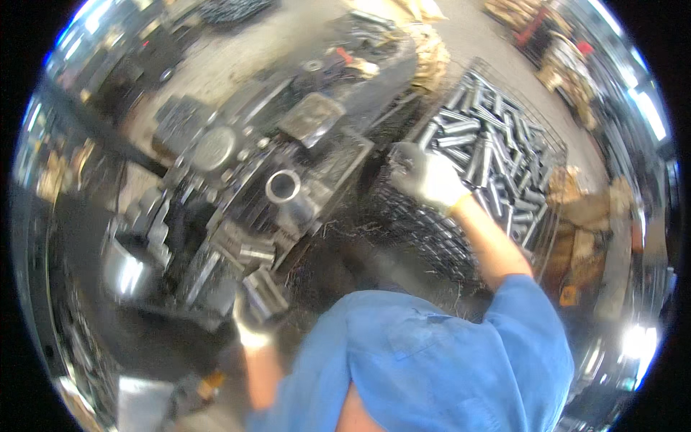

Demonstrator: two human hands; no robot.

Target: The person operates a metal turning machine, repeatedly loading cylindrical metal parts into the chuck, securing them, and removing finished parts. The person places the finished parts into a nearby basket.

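My left hand (249,319), in a pale work glove, is low on the left beside a short metal cylinder (265,293); blur hides whether its fingers grip it. Gloved too, my right hand (426,175) is over the near edge of a wire mesh basket (415,221) piled with metal tubes (494,146). Its fingers are blurred and dark, and I cannot tell if they hold anything. Between the hands and to the left stands a metalworking machine, apparently a lathe, with an open-ended metal tube (283,187) upright on it. Another short cylinder (257,252) lies near my left hand.
A rectangular metal block or tray (312,119) sits on the machine, near a round metal cap (214,148). Dark metal shavings (345,237) lie beside the machine. Cardboard (586,213) stands right of the basket. A crumpled tan sack (429,51) lies beyond the machine.
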